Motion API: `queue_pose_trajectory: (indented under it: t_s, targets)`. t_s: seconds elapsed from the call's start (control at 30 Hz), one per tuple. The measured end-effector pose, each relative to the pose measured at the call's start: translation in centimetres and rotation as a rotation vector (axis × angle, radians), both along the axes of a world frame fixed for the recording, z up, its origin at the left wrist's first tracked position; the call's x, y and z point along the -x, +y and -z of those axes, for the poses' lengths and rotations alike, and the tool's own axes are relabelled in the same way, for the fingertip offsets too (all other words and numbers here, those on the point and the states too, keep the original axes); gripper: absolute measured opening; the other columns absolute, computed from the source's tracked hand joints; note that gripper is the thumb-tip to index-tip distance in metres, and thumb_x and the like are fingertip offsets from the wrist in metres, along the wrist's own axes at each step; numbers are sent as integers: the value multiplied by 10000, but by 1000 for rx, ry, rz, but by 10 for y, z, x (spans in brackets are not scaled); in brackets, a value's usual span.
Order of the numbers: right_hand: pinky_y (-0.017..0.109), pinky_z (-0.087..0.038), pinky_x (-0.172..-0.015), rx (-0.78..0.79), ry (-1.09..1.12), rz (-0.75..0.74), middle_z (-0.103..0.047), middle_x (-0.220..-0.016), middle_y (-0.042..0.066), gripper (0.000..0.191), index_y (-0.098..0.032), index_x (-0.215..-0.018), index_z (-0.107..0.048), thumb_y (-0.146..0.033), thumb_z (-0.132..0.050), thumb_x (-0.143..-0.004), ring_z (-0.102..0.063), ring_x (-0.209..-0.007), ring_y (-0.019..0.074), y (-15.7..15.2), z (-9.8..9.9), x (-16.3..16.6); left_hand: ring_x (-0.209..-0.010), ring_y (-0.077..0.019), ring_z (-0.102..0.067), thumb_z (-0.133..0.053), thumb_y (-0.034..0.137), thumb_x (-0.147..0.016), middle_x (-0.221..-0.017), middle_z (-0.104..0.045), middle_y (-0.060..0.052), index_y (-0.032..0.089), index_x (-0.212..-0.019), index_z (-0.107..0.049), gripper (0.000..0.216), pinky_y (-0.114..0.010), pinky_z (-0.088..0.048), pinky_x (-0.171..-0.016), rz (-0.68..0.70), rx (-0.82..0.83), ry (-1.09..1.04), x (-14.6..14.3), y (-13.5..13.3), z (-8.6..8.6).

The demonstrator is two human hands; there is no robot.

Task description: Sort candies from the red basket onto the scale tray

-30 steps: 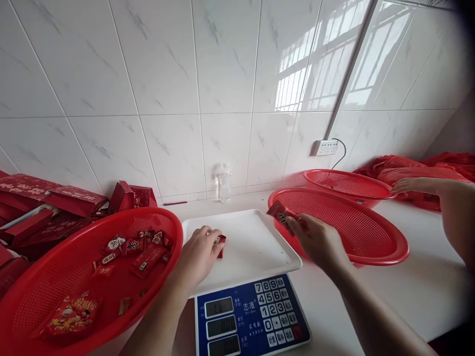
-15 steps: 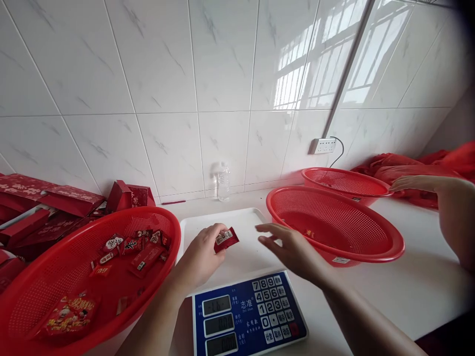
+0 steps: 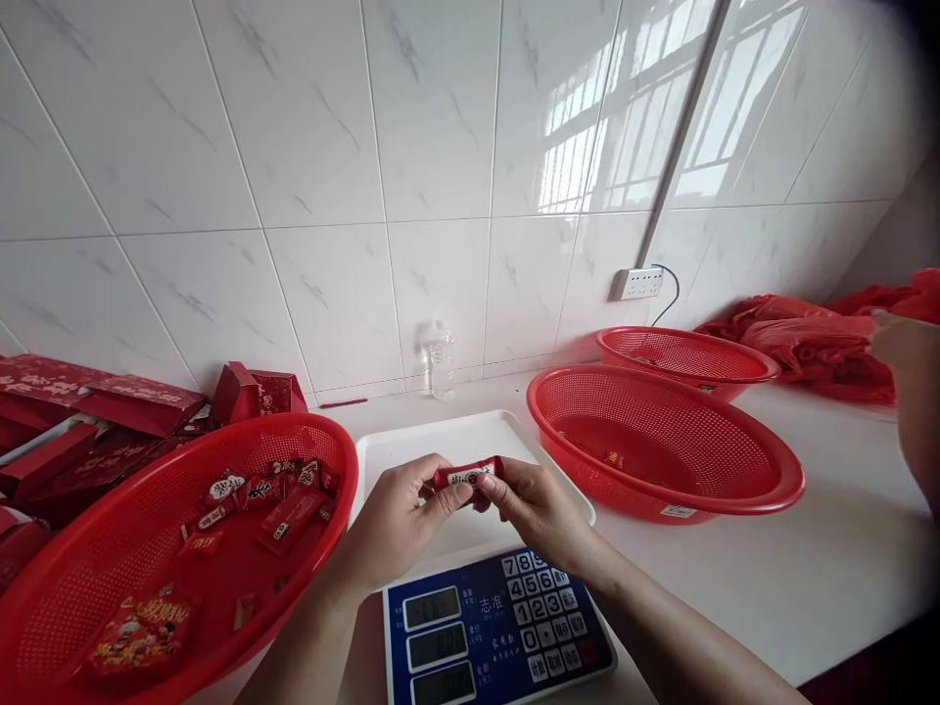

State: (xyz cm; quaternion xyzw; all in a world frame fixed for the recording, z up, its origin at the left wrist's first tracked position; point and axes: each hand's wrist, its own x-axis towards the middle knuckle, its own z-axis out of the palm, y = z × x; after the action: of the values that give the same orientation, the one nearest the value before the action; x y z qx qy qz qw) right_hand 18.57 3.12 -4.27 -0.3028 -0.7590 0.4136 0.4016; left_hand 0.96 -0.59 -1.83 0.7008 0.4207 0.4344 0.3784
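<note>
My left hand (image 3: 397,519) and my right hand (image 3: 535,507) both pinch one small red candy packet (image 3: 465,476), holding it level between them above the white tray (image 3: 447,441) of a blue electronic scale (image 3: 493,627). Left of my hands a red mesh basket (image 3: 95,548) holds several red wrapped candies (image 3: 264,494). To the right a second red mesh basket (image 3: 734,470) holds a few small pieces near its bottom.
A third red basket (image 3: 686,351) stands behind the right one. Red boxes (image 3: 88,411) are piled at the far left, red bags (image 3: 808,343) at the far right. A clear bottle (image 3: 442,360) stands by the tiled wall. Another person's hand (image 3: 903,362) shows at the right edge.
My right hand dropped its packet into the right basket, then came back left and took hold of the packet that my left hand lifted off the tray. The other person's hand drew back rightward.
</note>
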Motion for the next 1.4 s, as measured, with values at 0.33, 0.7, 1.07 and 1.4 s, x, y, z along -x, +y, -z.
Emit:
queue_pose_trajectory:
  t_s: [0.33, 0.7, 1.07, 1.4]
  targets:
    - [245, -445, -536, 10, -51, 51, -649, -728, 52, 461, -171, -890, -674, -538, -397, -926, -552, -616, 125, 1, 10, -19, -807, -177, -600, -436, 382, -945, -809, -651, -37, 213, -847, -646, 286, -293, -472, -770, 41, 47, -26, -3, 2, 3]
    - [432, -512, -692, -297, -472, 919, -708, -1032, 124, 484, -181, -1123, -657, -478, -351, -894, -651, -923, 322, 45, 24, -113, -758, -155, -588, -494, 356, -914, -804, -648, -15, 215, -860, -621, 197, -266, -466, -677, -58, -72, 194, 0, 4, 12]
    - [412, -552, -852, -597, -501, 446, -678, -1160, 96, 432, -225, -1173, -635, -493, -444, -892, -632, -1072, 268, 33, 52, -70, -796, -160, -638, -563, 278, -886, -886, -701, -31, 202, -984, -642, 148, -273, -476, -693, -55, -101, 451, -7, -4, 10]
    - [354, -594, -789, -748, -617, 96, -712, -1093, 77, 443, -203, -1135, -675, -468, -383, -934, -685, -976, 235, 25, 58, -35, -930, -183, -646, -536, 335, -907, -1044, -699, -47, 225, -1074, -614, 215, -279, -460, -757, -244, -130, 629, 21, -23, -14]
